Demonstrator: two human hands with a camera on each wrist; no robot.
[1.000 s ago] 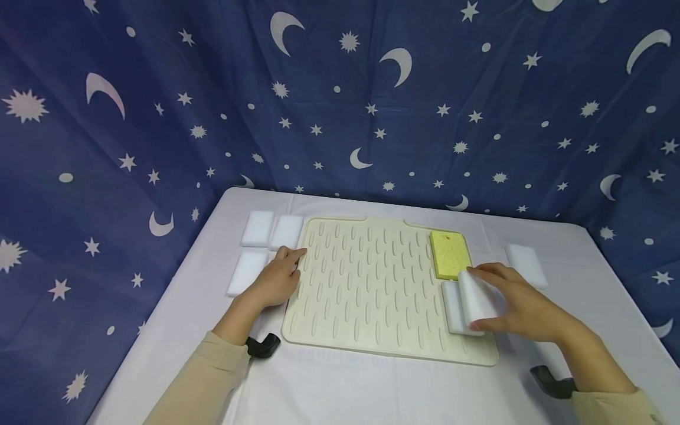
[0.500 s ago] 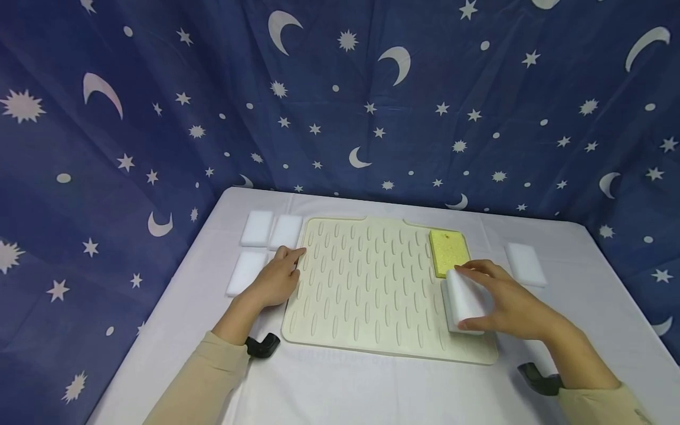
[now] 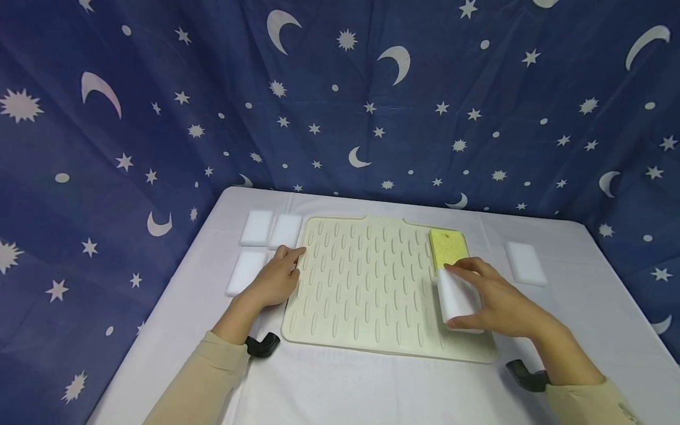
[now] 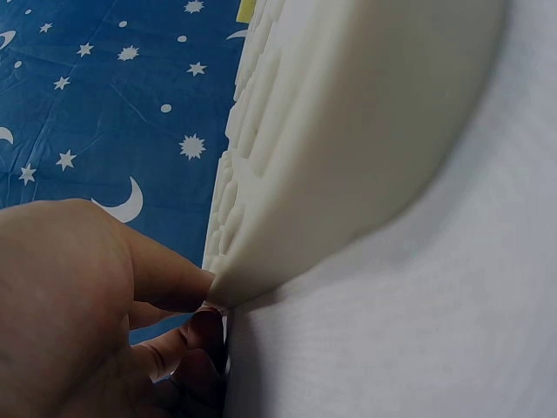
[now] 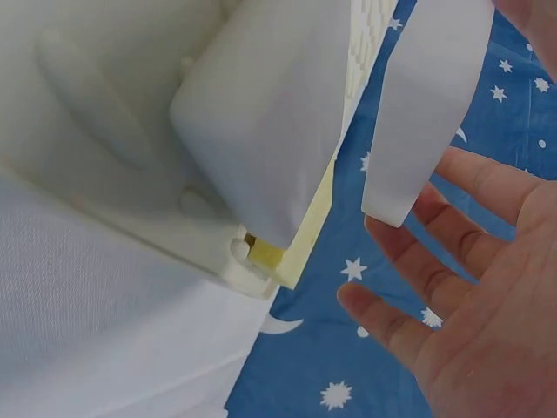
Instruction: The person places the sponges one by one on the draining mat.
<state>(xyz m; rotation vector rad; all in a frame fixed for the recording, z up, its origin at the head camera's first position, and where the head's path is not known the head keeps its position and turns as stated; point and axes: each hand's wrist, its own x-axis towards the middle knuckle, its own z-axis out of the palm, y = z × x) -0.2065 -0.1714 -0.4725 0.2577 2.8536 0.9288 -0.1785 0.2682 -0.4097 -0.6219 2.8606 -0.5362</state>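
A smooth white cloth covers the surface (image 3: 393, 386), its far corners rounded, against a dark blue backdrop (image 3: 319, 88) printed with pale moons, stars and dots. On it lies a cream, matte mat (image 3: 366, 289) with rows of raised oval ridges and a notched far edge. A porous yellow sponge (image 3: 444, 245) sits at its far right; beside that lies a white block (image 5: 261, 131). Above this, the right hand (image 3: 496, 298) grips a second block (image 5: 431, 109), flat-faced and slightly rounded, between thumb and fingers. The left hand (image 3: 275, 280) touches the mat's left edge; whether its fingers pinch it, I cannot tell. Three pale slabs (image 3: 257, 228) lie left of the mat.
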